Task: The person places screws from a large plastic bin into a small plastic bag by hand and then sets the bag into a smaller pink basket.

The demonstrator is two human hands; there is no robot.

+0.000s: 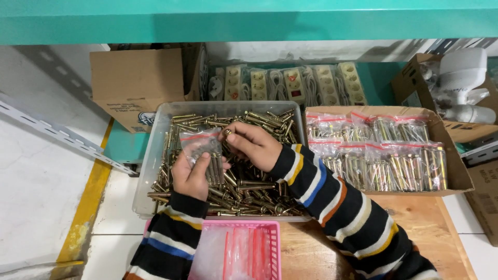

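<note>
Left hand (192, 173): my fingers grip a small clear bag (199, 148) with bolts inside, centre of frame.
Right hand (254, 142): my fingertips pinch one brass bolt (227, 133) at the bag's mouth.
Below: clear tub (150, 155) of bolts.

Wooden bench (415, 218) bears clear tub (150, 171), cardboard tray (456, 171) (bagged bolts), pink basket (272, 249).

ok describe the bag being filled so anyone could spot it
Start at the clear bin of brass bolts, left of the cardboard box of packed bags. Over it, the left hand holds a small clear bag: the only one open and outside the box.
</note>
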